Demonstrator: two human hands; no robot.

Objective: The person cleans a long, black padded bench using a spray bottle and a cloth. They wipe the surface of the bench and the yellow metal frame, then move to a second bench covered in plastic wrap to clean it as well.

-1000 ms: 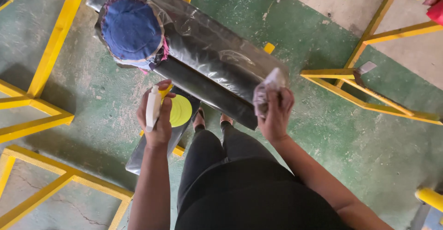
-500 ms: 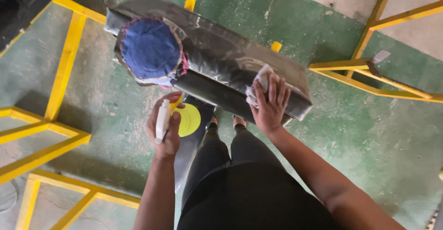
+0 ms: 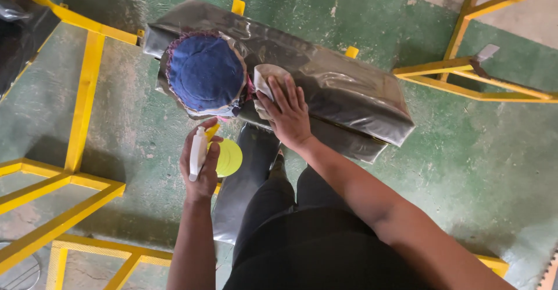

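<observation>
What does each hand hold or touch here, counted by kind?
Spray bottle, in left hand: 1
Cloth, under right hand: 1
Black plastic-wrapped roll, with blue fabric end: 1
Total: 3

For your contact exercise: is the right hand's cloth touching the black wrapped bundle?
Touching. The head view shows the right hand pressing the cloth flat onto the black wrapped bundle.

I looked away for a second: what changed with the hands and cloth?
The right hand carried the cloth from the bundle's near edge leftward along the shiny black wrapped bundle, and now presses it beside the blue fabric end. The left hand held the yellow spray bottle below throughout.
</observation>
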